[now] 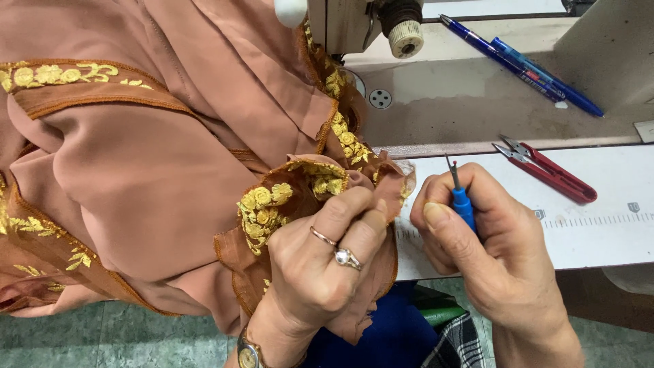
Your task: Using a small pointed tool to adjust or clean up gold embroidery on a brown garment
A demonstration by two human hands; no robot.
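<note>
Seam ripper: a small tool with a blue plastic handle and a thin dark metal tip (460, 197), upright in the right hand (487, 252), tip pointing up and away, just beside the fabric edge.
Right hand fingers: closed around the blue handle, thumb (436, 217) pressed on its near side, the metal tip standing clear above them.
Fabric: dusty-pink soft cloth with brown organza trim and yellow floral embroidery (170, 163), bunched to the left of both hands and spread up toward the machine; its frayed edge (398, 178) lies between the two hands, touching the left fingers.
Left hand (320, 266): fingers closed, pinching a fold of the embroidered trim; two rings on the fingers (340, 253), a watch at the wrist (248, 353).
Thread snips: red-handled with short metal blades (548, 170), lying flat to the right of the right hand, apart from it.
Tabletop: white surface with a printed ruler scale (599, 225), under and beyond the right hand.
Pens: two blue ballpoint pens (524, 65), lying side by side well beyond the snips, on the beige machine bed (449, 109).
Sewing machine: cream body with a ridged knob (405, 31), above the fabric, well beyond both hands.
Floor: greenish stone (102, 337), below the hanging cloth.
</note>
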